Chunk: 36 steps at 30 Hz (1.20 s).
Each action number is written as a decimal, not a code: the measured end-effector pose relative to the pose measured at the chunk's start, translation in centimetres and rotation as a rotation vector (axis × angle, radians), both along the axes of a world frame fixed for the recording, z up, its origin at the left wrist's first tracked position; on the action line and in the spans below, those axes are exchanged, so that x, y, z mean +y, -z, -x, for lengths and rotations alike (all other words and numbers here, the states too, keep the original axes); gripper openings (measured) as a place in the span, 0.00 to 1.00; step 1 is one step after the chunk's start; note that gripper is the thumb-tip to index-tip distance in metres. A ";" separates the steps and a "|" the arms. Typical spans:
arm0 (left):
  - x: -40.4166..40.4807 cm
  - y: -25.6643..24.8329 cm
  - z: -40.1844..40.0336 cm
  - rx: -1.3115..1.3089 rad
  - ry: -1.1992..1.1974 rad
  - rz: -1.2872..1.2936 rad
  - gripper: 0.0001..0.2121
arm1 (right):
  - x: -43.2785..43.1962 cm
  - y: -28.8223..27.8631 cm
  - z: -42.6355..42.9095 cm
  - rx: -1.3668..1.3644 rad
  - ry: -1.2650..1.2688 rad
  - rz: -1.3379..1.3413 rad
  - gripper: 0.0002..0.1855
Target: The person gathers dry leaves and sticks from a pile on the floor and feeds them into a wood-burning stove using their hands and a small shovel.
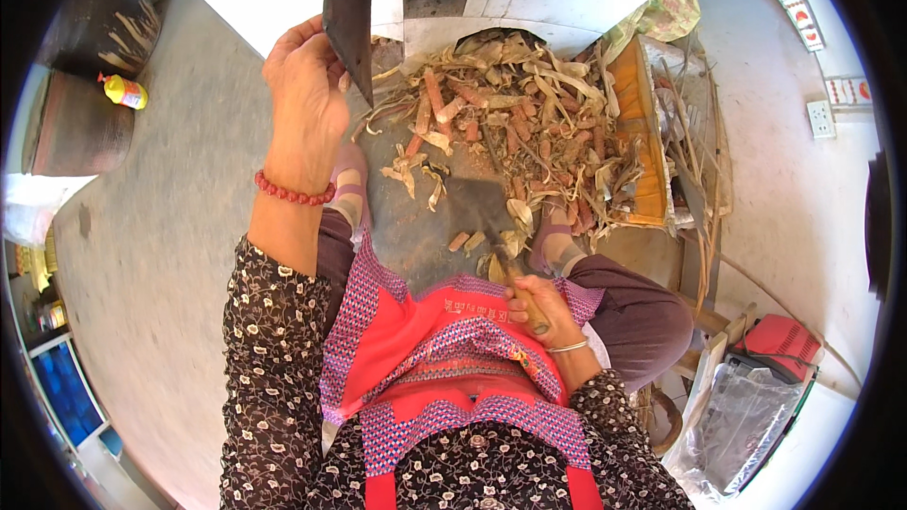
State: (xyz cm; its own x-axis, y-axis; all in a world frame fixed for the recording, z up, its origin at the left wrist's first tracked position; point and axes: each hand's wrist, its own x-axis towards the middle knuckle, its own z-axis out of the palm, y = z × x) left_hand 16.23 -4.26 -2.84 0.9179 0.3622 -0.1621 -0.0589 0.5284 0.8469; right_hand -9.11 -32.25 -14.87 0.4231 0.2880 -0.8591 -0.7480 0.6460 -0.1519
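My left hand, with a red bead bracelet on its wrist, grips the near edge of a dark flat metal plate. It stands edge-on in front of the white tiled stove; whether it is a hinged door cannot be made out. My right hand is closed around the wooden handle of a small metal shovel. The blurred shovel blade hangs over the floor between my feet, beside two loose pieces of corn cob. Beyond it lies a heap of corn cobs and dry husks.
A white stove with a dark opening stands ahead. An orange-sided box with sticks is at the right. A red-topped appliance sits lower right. Large dark jars and a yellow bottle stand left.
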 end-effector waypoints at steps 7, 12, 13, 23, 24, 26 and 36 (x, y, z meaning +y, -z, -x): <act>0.1 -0.4 0.2 0.005 -0.003 0.005 0.10 | 4.3 0.9 -0.7 0.060 0.236 0.074 0.06; 0.8 0.7 0.0 0.012 0.056 -0.007 0.12 | 2.1 4.6 -3.0 0.026 0.284 0.187 0.05; 1.1 0.8 -0.1 0.004 0.067 0.011 0.13 | 1.8 5.1 -4.2 0.023 0.273 0.208 0.06; 1.8 0.2 2.1 0.006 0.034 0.092 0.17 | -4.6 12.9 -15.6 -0.264 0.190 0.443 0.04; 1.9 0.4 2.0 0.029 -0.010 0.095 0.18 | -4.9 13.6 -15.9 -0.213 0.053 0.552 0.05; 1.3 0.2 2.0 0.023 -0.002 0.153 0.18 | -5.8 15.2 -16.2 -0.049 -0.110 0.634 0.05; 0.8 0.3 2.1 0.032 0.044 0.002 0.18 | -3.2 14.9 -12.6 -0.225 -0.035 0.801 0.06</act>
State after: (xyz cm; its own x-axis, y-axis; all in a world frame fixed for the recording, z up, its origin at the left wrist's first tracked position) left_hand 14.10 -3.42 -3.14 0.9272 0.3213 -0.1928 -0.0082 0.5319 0.8468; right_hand 3.49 -35.45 -29.79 0.6112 -0.3579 -0.7059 -0.6629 0.2559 -0.7036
